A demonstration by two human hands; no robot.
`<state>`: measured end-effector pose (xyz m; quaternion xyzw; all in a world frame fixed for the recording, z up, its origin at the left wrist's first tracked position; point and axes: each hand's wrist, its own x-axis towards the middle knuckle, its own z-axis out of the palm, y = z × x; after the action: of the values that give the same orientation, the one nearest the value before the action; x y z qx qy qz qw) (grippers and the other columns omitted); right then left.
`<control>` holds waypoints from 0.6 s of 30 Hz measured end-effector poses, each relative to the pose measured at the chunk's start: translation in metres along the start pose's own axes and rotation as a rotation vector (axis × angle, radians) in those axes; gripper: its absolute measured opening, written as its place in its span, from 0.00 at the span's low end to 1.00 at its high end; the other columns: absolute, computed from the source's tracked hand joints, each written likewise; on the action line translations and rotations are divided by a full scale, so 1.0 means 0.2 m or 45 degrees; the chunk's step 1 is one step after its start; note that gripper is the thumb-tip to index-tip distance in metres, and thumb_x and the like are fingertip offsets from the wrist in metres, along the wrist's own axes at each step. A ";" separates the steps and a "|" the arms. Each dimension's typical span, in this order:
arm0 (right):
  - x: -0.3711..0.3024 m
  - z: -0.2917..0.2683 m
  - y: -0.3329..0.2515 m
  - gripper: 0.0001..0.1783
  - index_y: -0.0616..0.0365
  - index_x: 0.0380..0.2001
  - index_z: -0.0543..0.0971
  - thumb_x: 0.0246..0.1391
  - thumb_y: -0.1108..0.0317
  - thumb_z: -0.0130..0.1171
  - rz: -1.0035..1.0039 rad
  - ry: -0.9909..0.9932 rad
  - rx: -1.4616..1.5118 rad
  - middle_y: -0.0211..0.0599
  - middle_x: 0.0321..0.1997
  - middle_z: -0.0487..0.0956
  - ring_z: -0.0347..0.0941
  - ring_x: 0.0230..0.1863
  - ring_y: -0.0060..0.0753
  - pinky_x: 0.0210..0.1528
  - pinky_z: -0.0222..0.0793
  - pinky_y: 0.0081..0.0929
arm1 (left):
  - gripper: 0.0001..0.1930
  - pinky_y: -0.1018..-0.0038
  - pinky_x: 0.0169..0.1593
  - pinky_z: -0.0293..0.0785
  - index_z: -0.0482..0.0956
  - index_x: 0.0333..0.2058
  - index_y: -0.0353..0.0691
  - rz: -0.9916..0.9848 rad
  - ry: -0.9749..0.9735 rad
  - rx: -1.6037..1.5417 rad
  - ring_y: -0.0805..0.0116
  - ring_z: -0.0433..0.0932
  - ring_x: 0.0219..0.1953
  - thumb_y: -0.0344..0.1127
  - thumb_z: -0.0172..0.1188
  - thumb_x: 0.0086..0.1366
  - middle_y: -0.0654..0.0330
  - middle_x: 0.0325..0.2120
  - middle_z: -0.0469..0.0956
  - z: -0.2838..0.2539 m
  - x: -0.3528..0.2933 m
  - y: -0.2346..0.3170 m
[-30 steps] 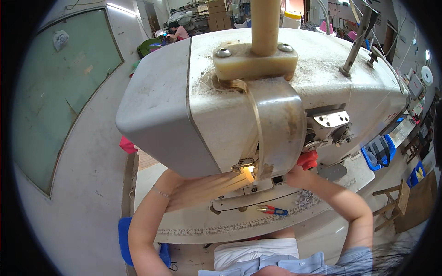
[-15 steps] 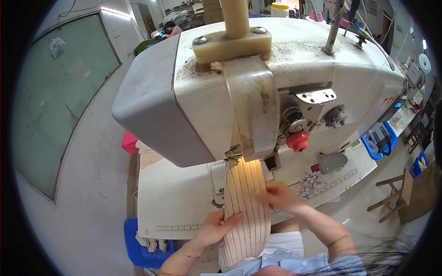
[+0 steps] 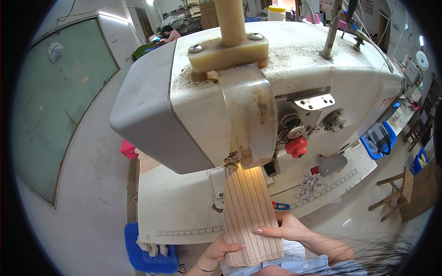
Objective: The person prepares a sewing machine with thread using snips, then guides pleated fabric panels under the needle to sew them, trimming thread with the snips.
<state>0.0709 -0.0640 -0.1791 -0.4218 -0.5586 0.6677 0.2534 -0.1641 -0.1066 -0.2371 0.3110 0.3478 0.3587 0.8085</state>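
Note:
A strip of beige fabric with dark stripes (image 3: 248,202) runs from under the head of a white sewing machine (image 3: 207,99) down over the table's near edge. My left hand (image 3: 224,250) grips its lower left edge, thumb on top. At its right edge, a little higher, my right hand (image 3: 286,228) pinches the cloth, the thumb lying across the stripes. Lamp light falls on the fabric near the needle area, where the machine hides its far end. Beside the cloth, close to my right hand, lies a small blue and red tool (image 3: 280,206), probably thread snips.
Fabric scraps (image 3: 311,185) lie on the white sewing table (image 3: 179,198), right of the cloth. A blue bin (image 3: 151,257) with cloth pieces stands below left. At right are a wooden stool (image 3: 396,191) and a blue basket (image 3: 384,140). Another person (image 3: 171,34) sits far back.
Both hands have moved down toward me along the fabric, and the right has taken hold of its edge. The cloth's lower end now looks straight rather than rounded, and the small tool is uncovered.

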 end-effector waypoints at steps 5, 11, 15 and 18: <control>0.00 0.01 -0.01 0.26 0.65 0.45 0.77 0.50 0.55 0.66 -0.074 0.009 0.005 0.39 0.40 0.81 0.75 0.43 0.23 0.48 0.69 0.23 | 0.30 0.70 0.55 0.68 0.65 0.55 0.30 0.152 0.146 0.005 0.65 0.73 0.51 0.24 0.65 0.52 0.54 0.49 0.73 0.01 0.02 0.09; 0.01 0.00 -0.01 0.28 0.65 0.47 0.76 0.50 0.54 0.65 -0.049 -0.006 0.012 0.40 0.41 0.80 0.74 0.43 0.23 0.48 0.68 0.23 | 0.29 0.71 0.52 0.71 0.67 0.53 0.30 0.245 0.182 0.004 0.66 0.76 0.47 0.23 0.64 0.52 0.54 0.47 0.75 0.01 0.06 0.18; 0.02 -0.01 -0.02 0.29 0.65 0.47 0.76 0.49 0.52 0.65 -0.086 0.019 0.014 0.40 0.40 0.80 0.74 0.42 0.24 0.48 0.68 0.23 | 0.29 0.70 0.50 0.73 0.68 0.52 0.30 0.346 0.220 0.055 0.66 0.77 0.46 0.24 0.66 0.50 0.54 0.45 0.76 0.04 0.11 0.26; 0.03 -0.03 -0.02 0.29 0.65 0.46 0.76 0.49 0.52 0.65 -0.061 0.001 -0.028 0.39 0.39 0.80 0.74 0.41 0.23 0.47 0.68 0.23 | 0.28 0.71 0.49 0.74 0.70 0.51 0.31 0.368 0.239 0.079 0.66 0.77 0.45 0.25 0.67 0.50 0.54 0.44 0.77 0.05 0.13 0.33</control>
<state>0.0714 -0.0548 -0.1765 -0.4111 -0.5760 0.6550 0.2649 -0.1674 -0.0527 -0.1901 0.3477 0.3843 0.4878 0.7024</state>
